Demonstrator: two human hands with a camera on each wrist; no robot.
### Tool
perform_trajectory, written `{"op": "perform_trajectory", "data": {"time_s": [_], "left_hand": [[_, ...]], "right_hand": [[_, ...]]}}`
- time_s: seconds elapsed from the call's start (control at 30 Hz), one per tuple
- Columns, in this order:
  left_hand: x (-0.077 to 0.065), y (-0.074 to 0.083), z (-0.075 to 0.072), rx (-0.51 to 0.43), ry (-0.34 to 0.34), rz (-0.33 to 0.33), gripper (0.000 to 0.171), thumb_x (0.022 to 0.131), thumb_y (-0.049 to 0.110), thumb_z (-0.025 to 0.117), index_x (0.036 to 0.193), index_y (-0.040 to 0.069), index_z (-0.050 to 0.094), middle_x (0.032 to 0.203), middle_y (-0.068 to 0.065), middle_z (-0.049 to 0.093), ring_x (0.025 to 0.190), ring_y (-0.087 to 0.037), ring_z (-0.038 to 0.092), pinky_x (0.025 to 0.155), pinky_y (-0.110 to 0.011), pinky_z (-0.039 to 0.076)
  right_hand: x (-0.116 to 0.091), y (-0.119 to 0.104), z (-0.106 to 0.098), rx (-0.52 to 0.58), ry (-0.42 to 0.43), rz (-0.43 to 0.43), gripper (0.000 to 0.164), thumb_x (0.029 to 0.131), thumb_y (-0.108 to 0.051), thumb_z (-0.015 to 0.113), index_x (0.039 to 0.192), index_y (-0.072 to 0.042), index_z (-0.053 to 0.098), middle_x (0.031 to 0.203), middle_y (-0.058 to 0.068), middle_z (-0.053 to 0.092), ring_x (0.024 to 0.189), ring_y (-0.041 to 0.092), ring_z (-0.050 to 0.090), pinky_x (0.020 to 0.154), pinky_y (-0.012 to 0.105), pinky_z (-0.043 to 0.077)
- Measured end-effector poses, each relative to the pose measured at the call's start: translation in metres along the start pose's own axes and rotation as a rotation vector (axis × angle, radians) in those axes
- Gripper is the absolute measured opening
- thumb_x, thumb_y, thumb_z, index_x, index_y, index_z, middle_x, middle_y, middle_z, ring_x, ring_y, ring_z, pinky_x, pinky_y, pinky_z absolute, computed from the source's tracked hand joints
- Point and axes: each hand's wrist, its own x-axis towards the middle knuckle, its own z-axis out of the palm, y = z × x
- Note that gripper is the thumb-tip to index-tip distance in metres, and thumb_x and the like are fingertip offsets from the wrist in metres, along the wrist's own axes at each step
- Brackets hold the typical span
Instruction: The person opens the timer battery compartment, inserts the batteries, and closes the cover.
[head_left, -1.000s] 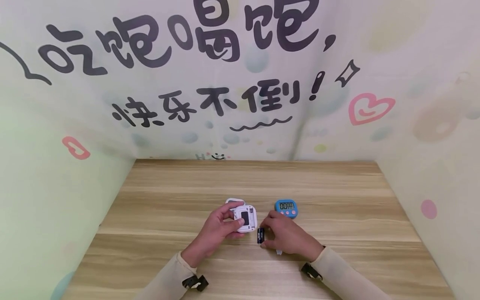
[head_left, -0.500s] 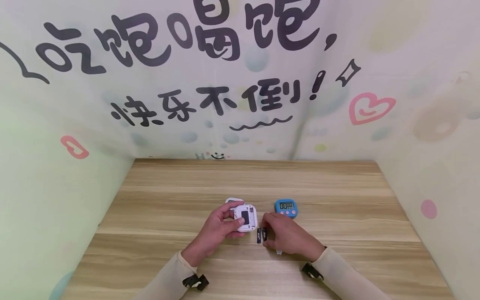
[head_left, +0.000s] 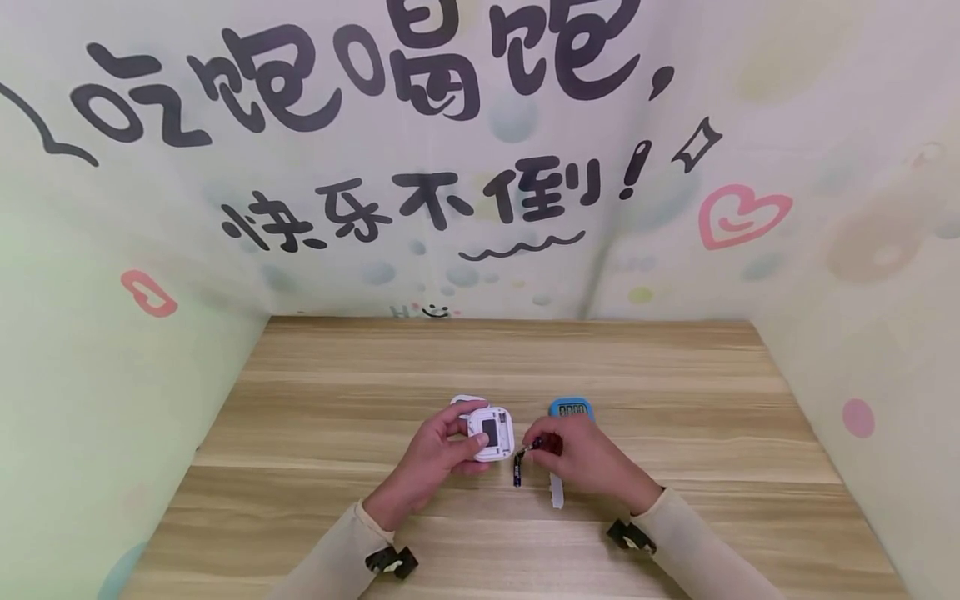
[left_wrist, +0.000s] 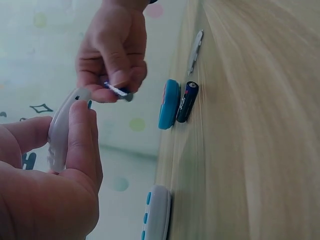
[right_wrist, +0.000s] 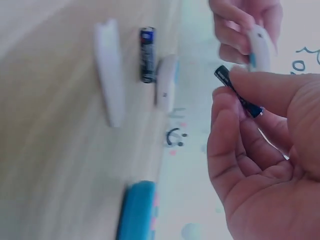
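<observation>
My left hand (head_left: pixel 431 454) grips a white timer (head_left: pixel 504 446), its back turned up and the battery compartment uncovered. To its right, my right hand (head_left: pixel 596 457) pinches a dark blue battery (right_wrist: pixel 242 98) between thumb and fingers, raised off the table in both wrist views. A second battery (head_left: pixel 517 474) lies on the table between the hands. Beside it, below the right hand, is a narrow white battery cover (head_left: pixel 556 492).
A blue timer (head_left: pixel 572 405) lies behind the right hand, partly covered by it. Another white timer (left_wrist: pixel 157 215) rests on the wooden table (head_left: pixel 360 358) behind the left hand. Printed walls close in the table's back and sides.
My right hand has picked one of the two batteries up from the table and raised it. More of the white cover now shows. The left hand stays nearly still with its timer.
</observation>
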Motion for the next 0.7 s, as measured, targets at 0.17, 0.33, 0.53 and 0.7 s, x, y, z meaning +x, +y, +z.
{"op": "perform_trajectory", "data": {"time_s": [0.17,0.33,0.53,0.7], "left_hand": [[0.002,0.001,0.001,0.003,0.004,-0.002,0.058,0.1,0.009,0.073,0.154,0.01,0.052,0.115,-0.011,0.06,0.101,-0.022,0.073,0.091,-0.055,0.064],[0.004,0.003,0.002,-0.019,0.017,-0.003,0.059,0.1,0.007,0.072,0.155,0.007,0.05,0.114,-0.011,0.059,0.099,-0.021,0.072,0.088,-0.048,0.067],[0.006,0.003,0.004,-0.029,0.02,-0.004,0.057,0.1,0.007,0.072,0.153,0.007,0.051,0.113,-0.01,0.06,0.099,-0.021,0.073,0.087,-0.044,0.068],[0.007,0.003,0.008,-0.029,-0.006,0.006,0.058,0.101,0.006,0.071,0.154,0.005,0.049,0.114,-0.01,0.059,0.098,-0.02,0.072,0.086,-0.04,0.068]], "right_hand": [[0.002,-0.007,-0.011,-0.015,0.099,-0.062,0.014,0.096,-0.01,0.077,0.109,-0.012,0.081,0.089,-0.008,0.072,0.074,0.001,0.06,0.063,0.021,0.06],[0.003,-0.013,-0.016,0.007,0.181,-0.072,0.01,0.097,-0.012,0.077,0.106,-0.015,0.078,0.086,-0.007,0.074,0.07,0.0,0.062,0.061,0.022,0.06],[0.005,-0.018,-0.016,0.043,0.248,-0.099,0.01,0.095,-0.011,0.079,0.102,-0.015,0.074,0.085,-0.006,0.076,0.072,-0.001,0.066,0.063,0.023,0.062],[0.007,-0.022,-0.015,-0.04,0.261,-0.199,0.01,0.092,-0.012,0.083,0.1,-0.012,0.079,0.085,-0.01,0.076,0.071,-0.003,0.063,0.061,0.023,0.062]]}}
